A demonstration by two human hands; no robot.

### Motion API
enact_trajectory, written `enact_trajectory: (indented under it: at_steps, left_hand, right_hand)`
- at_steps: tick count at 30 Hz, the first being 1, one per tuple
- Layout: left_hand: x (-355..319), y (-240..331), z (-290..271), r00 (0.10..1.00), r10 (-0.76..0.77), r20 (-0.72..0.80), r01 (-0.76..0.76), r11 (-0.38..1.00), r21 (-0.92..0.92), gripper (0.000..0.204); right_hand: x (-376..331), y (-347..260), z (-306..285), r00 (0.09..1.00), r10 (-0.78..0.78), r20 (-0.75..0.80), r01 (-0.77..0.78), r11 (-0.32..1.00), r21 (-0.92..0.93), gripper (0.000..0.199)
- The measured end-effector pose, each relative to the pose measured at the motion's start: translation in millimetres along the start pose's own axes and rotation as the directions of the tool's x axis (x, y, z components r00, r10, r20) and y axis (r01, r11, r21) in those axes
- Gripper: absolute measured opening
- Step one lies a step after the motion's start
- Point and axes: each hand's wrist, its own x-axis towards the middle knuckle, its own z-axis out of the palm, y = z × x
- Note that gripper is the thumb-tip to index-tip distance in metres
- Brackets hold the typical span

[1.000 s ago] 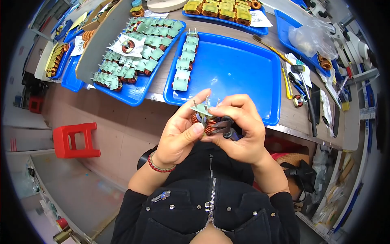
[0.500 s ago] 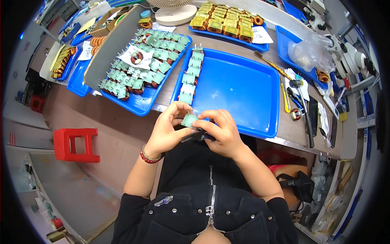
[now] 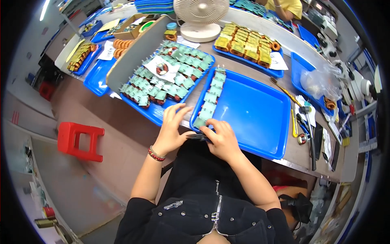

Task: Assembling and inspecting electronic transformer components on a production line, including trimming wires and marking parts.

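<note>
The coil (image 3: 199,122) sits at the tray's (image 3: 260,107) near-left corner, board upward, long axis unclear. The right hand (image 3: 222,140), fingers curled, touches it and grips pliers (image 3: 195,136) pointing left; the left hand (image 3: 171,132) spreads its fingers.

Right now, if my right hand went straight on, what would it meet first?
Likely the green-topped coil in the blue tray's near-left corner; your right hand may be touching it, depth unclear.

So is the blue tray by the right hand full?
Partly: the tray has one row of green pieces along its left, bare blue beside.
</note>
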Motion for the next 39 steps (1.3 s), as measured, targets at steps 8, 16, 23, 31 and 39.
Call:
enact_trajectory:
  at_steps: [8,16,23,31,39]
  left_hand:
    - [-11,-77,-23,0.634,-0.303,-0.711,0.695,0.627,0.352,0.053]
    - [-14,-82,-23,0.715,-0.14,-0.685,0.589,0.648,0.482,0.033]
    - [-14,52,-22,0.86,-0.464,0.214,0.321,0.163,-0.933,0.039]
    - [9,109,2,0.873,-0.144,0.466,0.465,-0.041,-0.884,0.052]
    - [3,115,8,0.852,-0.095,0.515,0.507,-0.097,-0.857,0.052]
  right_hand:
    - [2,-8,-19,0.998,0.011,-0.063,-0.004,0.995,0.102,0.051]
    - [-17,-17,-44,0.973,0.116,-0.197,-0.079,0.979,0.187,0.049]
    - [-10,-36,-56,0.94,0.319,-0.117,-0.183,0.767,0.615,0.064]
    - [-20,-24,-87,0.944,0.283,-0.171,-0.116,0.768,0.63,0.054]
    - [-28,-24,-94,0.925,0.345,-0.159,-0.129,0.679,0.723,0.055]
